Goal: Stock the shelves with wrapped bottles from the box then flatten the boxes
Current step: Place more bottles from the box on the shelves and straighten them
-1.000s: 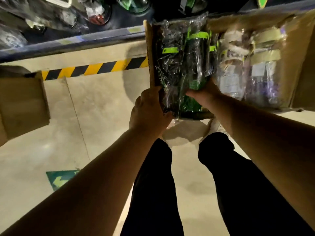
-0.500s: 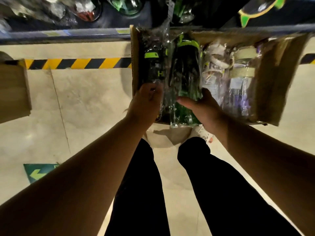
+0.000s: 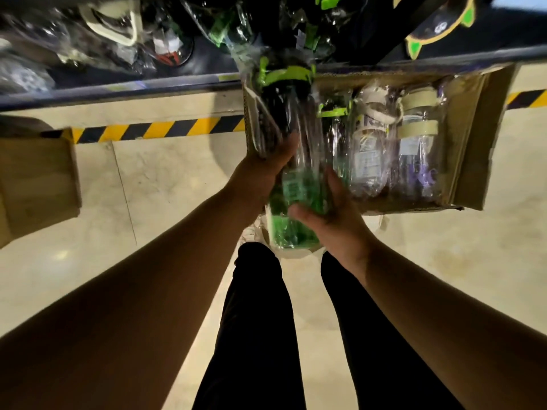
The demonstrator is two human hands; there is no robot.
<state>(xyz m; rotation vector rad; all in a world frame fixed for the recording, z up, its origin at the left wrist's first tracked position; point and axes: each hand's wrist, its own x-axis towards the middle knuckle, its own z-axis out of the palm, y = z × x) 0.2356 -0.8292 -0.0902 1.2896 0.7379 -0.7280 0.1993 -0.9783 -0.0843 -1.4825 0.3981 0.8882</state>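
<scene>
The wrapped green bottle [image 3: 296, 187] is held with its cap toward 12 o'clock, over the left end of the cardboard box [image 3: 473, 143]. The left hand [image 3: 266, 176] grips it from 9 o'clock with the fingers curled around it. The right hand [image 3: 334, 223] grips from 4 o'clock, thumb across the front. Cream-capped wrapped bottles [image 3: 370, 149] lie in the box at 2 o'clock, and the shelf [image 3: 118, 87] is at 12 o'clock.

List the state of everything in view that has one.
green bottle, wrapped, held in both hands.
left hand, grips the green bottle's side.
right hand, grips the green bottle's lower part.
box, open, wrapped bottles inside.
shelf, holds wrapped goods.
</scene>
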